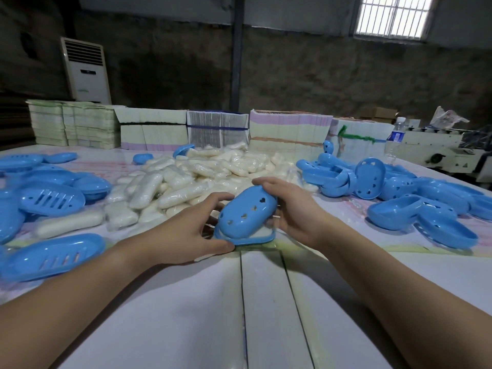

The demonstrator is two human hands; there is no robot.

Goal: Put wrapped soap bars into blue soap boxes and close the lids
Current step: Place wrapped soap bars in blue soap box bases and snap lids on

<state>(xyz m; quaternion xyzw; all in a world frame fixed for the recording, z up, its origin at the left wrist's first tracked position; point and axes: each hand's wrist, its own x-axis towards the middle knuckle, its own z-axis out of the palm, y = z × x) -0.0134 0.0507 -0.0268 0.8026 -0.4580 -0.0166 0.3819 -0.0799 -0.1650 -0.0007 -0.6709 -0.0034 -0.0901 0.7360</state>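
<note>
Across the wide white plastic-covered worktable [266, 302], a big heap of white soap bars in clear wrap [191, 179] fills the middle, with piles of loose blue plastic box halves to the left [50, 198] and right [415, 198]. Just in front of the heap sits the blue oval soap box [246, 219] being worked on: its domed lid with heart-shaped holes [249, 209] rests tilted on the tray, and a sliver of white wrapped bar [262, 233] shows under the raised near edge, so it is not yet shut. To close it well, the lid rim should likely be lined up all round the tray, then pressed down evenly at both ends. Both forearms reach in from below. The left hand [186, 230] curls round the box's near left end, thumb on the rim; the right hand [290, 209] cups the far right end, fingers over the lid.
</note>
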